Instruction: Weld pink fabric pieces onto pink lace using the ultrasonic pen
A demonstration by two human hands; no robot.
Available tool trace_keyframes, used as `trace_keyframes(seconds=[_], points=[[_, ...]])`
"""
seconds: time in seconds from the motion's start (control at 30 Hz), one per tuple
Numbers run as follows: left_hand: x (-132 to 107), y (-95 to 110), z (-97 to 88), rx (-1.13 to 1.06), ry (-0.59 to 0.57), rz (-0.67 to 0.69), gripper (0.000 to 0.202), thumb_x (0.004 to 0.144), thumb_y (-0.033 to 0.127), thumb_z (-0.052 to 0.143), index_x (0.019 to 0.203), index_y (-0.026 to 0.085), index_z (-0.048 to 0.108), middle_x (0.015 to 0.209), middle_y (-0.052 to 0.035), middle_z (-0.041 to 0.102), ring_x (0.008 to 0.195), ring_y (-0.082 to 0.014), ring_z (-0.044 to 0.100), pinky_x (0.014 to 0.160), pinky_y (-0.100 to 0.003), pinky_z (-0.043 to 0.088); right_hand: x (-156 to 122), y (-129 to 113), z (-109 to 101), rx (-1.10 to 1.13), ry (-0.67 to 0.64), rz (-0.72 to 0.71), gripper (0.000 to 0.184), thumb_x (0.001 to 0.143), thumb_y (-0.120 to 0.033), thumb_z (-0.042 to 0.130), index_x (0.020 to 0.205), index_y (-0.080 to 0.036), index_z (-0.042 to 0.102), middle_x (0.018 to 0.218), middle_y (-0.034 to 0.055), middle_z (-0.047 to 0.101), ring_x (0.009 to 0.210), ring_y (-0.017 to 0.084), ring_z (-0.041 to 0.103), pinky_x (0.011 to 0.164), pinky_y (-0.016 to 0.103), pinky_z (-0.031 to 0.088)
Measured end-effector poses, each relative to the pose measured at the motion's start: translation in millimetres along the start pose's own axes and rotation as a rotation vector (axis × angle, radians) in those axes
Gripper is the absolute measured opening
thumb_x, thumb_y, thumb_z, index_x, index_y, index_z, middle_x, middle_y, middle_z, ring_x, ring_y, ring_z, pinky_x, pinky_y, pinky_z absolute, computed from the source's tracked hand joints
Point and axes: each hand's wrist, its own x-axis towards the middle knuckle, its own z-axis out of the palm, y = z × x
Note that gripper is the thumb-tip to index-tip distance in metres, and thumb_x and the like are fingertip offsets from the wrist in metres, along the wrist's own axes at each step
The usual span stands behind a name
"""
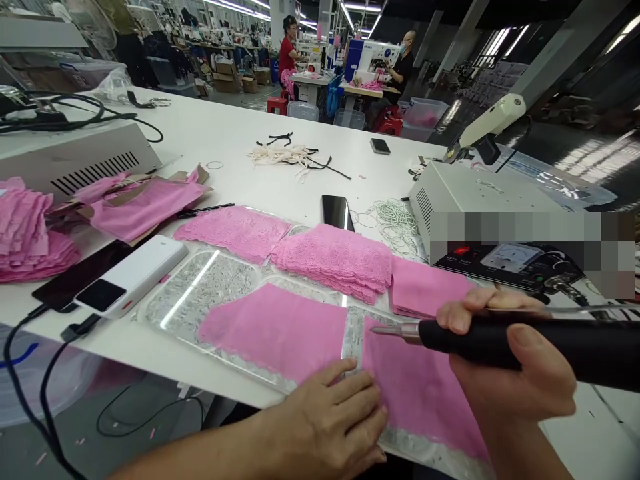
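Head view: what do the person's two hands hold?

— The right hand is closed around a black cylindrical tool with a pointed metal tip. The thumb lies along the near side and the fingers curl over the top. The tool lies almost level, its tip pointing left just above a plain pink fabric piece.

— And the left hand?

— The left hand holds nothing. It rests palm down with fingers stretched and close together on the near left edge of that fabric piece.

— Where does the fabric lie?

— On a clear scratched plastic plate at the near edge of a white work table. A second plain pink piece lies just to its left on the same clear surface.

— What surrounds them?

— Behind is a stack of pink scalloped lace. Further back lie a black smartphone and a loose heap of white elastic loops. To the right stands a grey metal control box with a dial. To the left a white power bank sits by the plate. Far behind, a person in a red top and a person in dark clothes sit at sewing machines.
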Motion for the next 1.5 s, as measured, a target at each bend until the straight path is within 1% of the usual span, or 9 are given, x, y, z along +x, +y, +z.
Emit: trace_keyframes(seconds=[0.2,0.5,0.63,0.73,0.9,1.1,1.33,1.43,1.5], points=[[-2.0,3.6,-0.5,0.003,0.039,0.012,0.026,0.099,0.026,0.052,0.098,0.006,0.069,0.095,-0.0099,0.074,0.093,-0.0204,0.067,0.096,-0.035,0.051,-12.1,-0.1,-4.7,-0.007,-0.078,0.084,0.019,0.070,-0.036,0.072,0.079,-0.021,0.064,0.076,-0.0002,0.058,0.050,0.011,0.053,0.048,0.032,0.050],[-1.8,3.8,-2.1,-0.022,0.023,0.014,0.027,0.099,0.026,0.052,0.099,0.005,0.069,0.094,-0.0103,0.074,0.090,-0.0202,0.067,0.095,-0.034,0.052,-11.9,-0.4,-3.8,-0.028,-0.112,0.076,0.019,0.074,-0.035,0.072,0.077,-0.020,0.061,0.076,-0.0005,0.058,0.053,0.012,0.055,0.052,0.032,0.052],[-2.1,3.9,-3.1,-0.044,-0.003,0.010,0.025,0.098,0.025,0.054,0.101,0.004,0.068,0.095,-0.0106,0.074,0.090,-0.0208,0.067,0.094,-0.035,0.052,-13.3,-1.6,-1.9,-0.028,-0.132,0.062,0.016,0.076,-0.033,0.072,0.082,-0.021,0.063,0.078,-0.0004,0.058,0.055,0.011,0.057,0.053,0.031,0.053],[-3.0,3.8,-2.8,-0.051,-0.007,0.017,0.026,0.098,0.026,0.054,0.101,0.004,0.068,0.096,-0.0107,0.073,0.090,-0.0209,0.068,0.094,-0.035,0.052,-15.7,-5.1,-3.0,0.008,-0.135,0.099,0.019,0.076,-0.035,0.072,0.083,-0.020,0.063,0.079,-0.0001,0.058,0.054,0.011,0.056,0.052,0.030,0.052],[-3.4,3.8,-1.8,-0.036,0.008,0.026,0.026,0.098,0.025,0.053,0.099,0.005,0.068,0.095,-0.0105,0.073,0.090,-0.0210,0.068,0.094,-0.034,0.052,-21.7,-12.1,-6.8,0.042,-0.178,0.170,0.024,0.076,-0.040,0.072,0.079,-0.019,0.060,0.074,-0.0003,0.056,0.051,0.011,0.054,0.047,0.030,0.050],[-2.4,3.7,-2.4,-0.034,-0.014,0.038,0.027,0.099,0.026,0.053,0.099,0.005,0.068,0.094,-0.0103,0.073,0.089,-0.0210,0.068,0.094,-0.035,0.052,-24.0,-11.7,-9.7,0.033,-0.212,0.165,0.025,0.078,-0.041,0.072,0.080,-0.019,0.061,0.075,-0.0002,0.057,0.052,0.012,0.055,0.049,0.031,0.051],[-3.4,2.5,-1.4,-0.048,-0.046,0.030,0.027,0.099,0.027,0.052,0.099,0.005,0.068,0.094,-0.0102,0.073,0.090,-0.0207,0.068,0.094,-0.034,0.052,-25.1,-7.8,-10.3,0.038,-0.270,0.139,0.017,0.082,-0.036,0.068,0.086,-0.021,0.062,0.077,-0.0006,0.059,0.054,0.011,0.057,0.052,0.030,0.052],[-4.0,3.4,-2.8,-0.053,-0.060,0.030,0.026,0.099,0.027,0.053,0.101,0.005,0.068,0.095,-0.0100,0.073,0.091,-0.0205,0.068,0.094,-0.034,0.053,-24.9,-7.1,-8.2,0.051,-0.260,0.135,0.014,0.082,-0.033,0.068,0.086,-0.021,0.063,0.078,-0.0005,0.059,0.055,0.011,0.057,0.053,0.030,0.052],[-2.5,4.7,-5.4,-0.056,-0.063,0.018,0.025,0.098,0.027,0.053,0.104,0.006,0.067,0.096,-0.0099,0.073,0.093,-0.0202,0.068,0.095,-0.034,0.053,-21.4,-9.7,-8.0,0.056,-0.206,0.129,0.015,0.080,-0.033,0.068,0.086,-0.020,0.065,0.078,-0.0001,0.060,0.054,0.011,0.057,0.052,0.030,0.052]])
